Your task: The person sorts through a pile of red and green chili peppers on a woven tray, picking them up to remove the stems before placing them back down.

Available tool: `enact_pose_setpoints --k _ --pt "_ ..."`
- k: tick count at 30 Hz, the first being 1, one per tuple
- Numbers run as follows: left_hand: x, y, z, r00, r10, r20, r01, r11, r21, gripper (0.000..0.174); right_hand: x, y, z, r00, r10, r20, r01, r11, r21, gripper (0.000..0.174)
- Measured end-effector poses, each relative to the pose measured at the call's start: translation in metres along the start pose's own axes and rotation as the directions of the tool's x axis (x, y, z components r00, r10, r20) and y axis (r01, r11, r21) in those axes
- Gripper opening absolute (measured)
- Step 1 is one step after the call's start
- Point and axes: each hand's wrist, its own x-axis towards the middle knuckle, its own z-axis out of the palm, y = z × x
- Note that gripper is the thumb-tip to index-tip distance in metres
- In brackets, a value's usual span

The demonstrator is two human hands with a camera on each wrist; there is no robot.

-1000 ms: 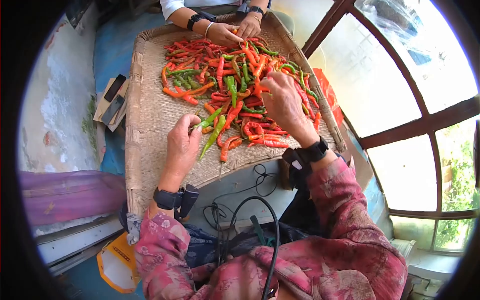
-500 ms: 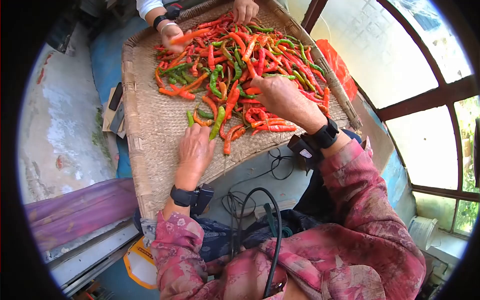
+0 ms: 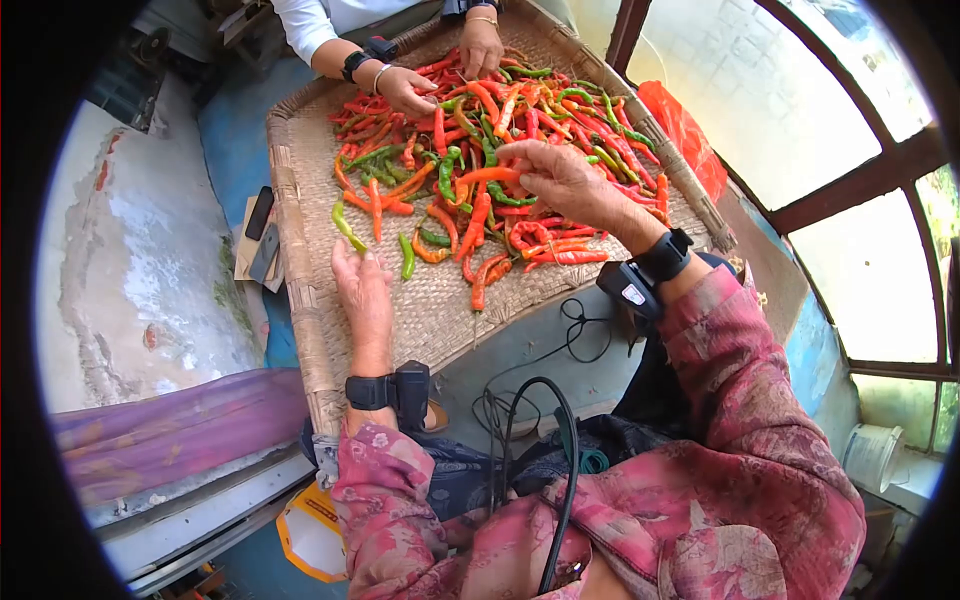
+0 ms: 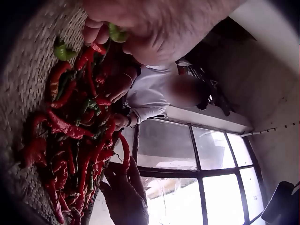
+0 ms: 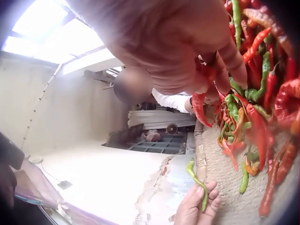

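Left hand [image 3: 362, 288] pinches a green pepper [image 3: 348, 228], long axis running forward-left off the fingertips. Loose green pepper [image 3: 407, 257] on woven tray [image 3: 430, 325], just right of that hand. Right hand [image 3: 568, 180] pinches an orange-red pepper [image 3: 487, 175] crosswise, free end toward left hand; it's nearer the pepper heap [image 3: 531, 122].

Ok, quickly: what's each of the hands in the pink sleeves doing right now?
Left hand: closed, holding a green pepper.
Right hand: closed, holding a red pepper.
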Motion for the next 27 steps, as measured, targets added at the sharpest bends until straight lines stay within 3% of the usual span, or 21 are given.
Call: enact_pose_setpoints --k 1,2,4,5,6,7,8,10,11,13,17,19,20,21,22,23,24,26,27 --pt "-0.001 -0.008 0.0 1.0 -0.003 0.005 0.003 1.0 0.005 0.039 0.0 0.003 0.002 1.0 0.019 -0.01 -0.018 0.994 0.106 0.041" --pt "0.0 -0.014 0.0 0.985 0.164 -0.051 -0.147 0.959 0.243 0.04 0.0 0.004 0.004 1.0 0.018 -0.014 -0.016 0.994 0.109 0.041" --pt "0.003 -0.013 0.001 0.862 0.505 -0.039 -0.353 0.654 0.669 0.04 0.001 -0.001 0.009 0.998 0.055 -0.027 -0.045 0.96 0.276 0.042" --pt "0.003 -0.012 0.001 0.859 0.511 -0.037 -0.358 0.651 0.669 0.04 -0.001 -0.003 0.012 0.996 0.086 -0.008 -0.079 0.935 0.346 0.042" --pt "-0.003 -0.004 0.004 0.877 0.471 0.09 -0.433 0.697 0.571 0.039 -0.002 -0.005 0.015 0.996 0.086 -0.011 -0.077 0.935 0.346 0.042" --pt "-0.01 0.001 0.009 0.874 0.434 0.22 -0.485 0.744 0.46 0.038 -0.002 -0.005 0.019 0.992 0.088 0.088 -0.115 0.915 0.385 0.041" --pt "-0.016 0.003 0.013 0.874 0.433 0.222 -0.485 0.744 0.46 0.038 -0.002 -0.006 0.023 0.979 0.085 0.186 -0.157 0.893 0.421 0.04" --pt "-0.027 0.006 0.022 0.899 0.112 0.422 -0.223 0.949 0.224 0.037 -0.002 0.0 0.038 0.946 0.03 0.322 -0.148 0.926 0.348 0.032" --pt "-0.032 0.007 0.025 0.899 0.113 0.422 -0.225 0.948 0.225 0.037 -0.003 0.002 0.048 0.928 0.064 0.367 -0.196 0.922 0.335 0.028" --pt "-0.04 0.007 0.027 0.869 0.017 0.494 -0.036 0.999 0.029 0.037 -0.004 0.004 0.065 0.892 0.13 0.432 -0.262 0.929 0.262 0.023" --pt "-0.038 0.001 0.024 0.871 -0.054 0.488 0.067 0.998 -0.01 0.031 -0.007 -0.001 0.072 0.889 0.179 0.42 -0.261 0.954 0.146 0.02" --pt "-0.036 0.005 0.023 0.91 -0.113 0.398 0.221 0.946 -0.236 0.028 -0.003 -0.002 0.071 0.903 0.139 0.406 -0.179 0.982 0.062 0.018" --pt "-0.033 0.006 0.023 0.909 -0.116 0.401 0.225 0.946 -0.235 0.028 0.0 0.007 0.074 0.904 0.142 0.404 -0.183 0.981 0.063 0.018" --pt "-0.027 0.006 0.021 0.945 -0.096 0.314 0.221 0.893 -0.391 0.028 0.003 0.019 0.078 0.969 -0.077 0.233 0.105 0.989 -0.108 0.018" --pt "-0.021 0.006 0.016 0.972 -0.088 0.22 0.195 0.821 -0.537 0.028 0.004 0.018 0.079 0.938 -0.332 0.102 0.347 0.883 -0.317 0.02" --pt "-0.013 0.0 0.007 0.974 -0.067 0.216 0.183 0.796 -0.577 0.029 0.002 0.016 0.076 0.958 -0.277 0.08 0.283 0.855 -0.435 0.027" --pt "-0.012 0.002 0.007 0.974 -0.065 0.218 0.182 0.796 -0.577 0.029 0.003 0.017 0.076 0.958 -0.278 0.076 0.283 0.855 -0.436 0.027" --pt "-0.011 0.008 0.009 0.95 -0.3 0.089 0.264 0.617 -0.742 0.029 0.009 0.02 0.073 0.936 -0.335 0.105 0.305 0.63 -0.714 0.034" --pt "-0.012 0.004 0.009 0.938 -0.323 0.129 0.307 0.595 -0.743 0.031 0.012 0.025 0.073 0.951 -0.264 0.159 0.288 0.578 -0.764 0.04"
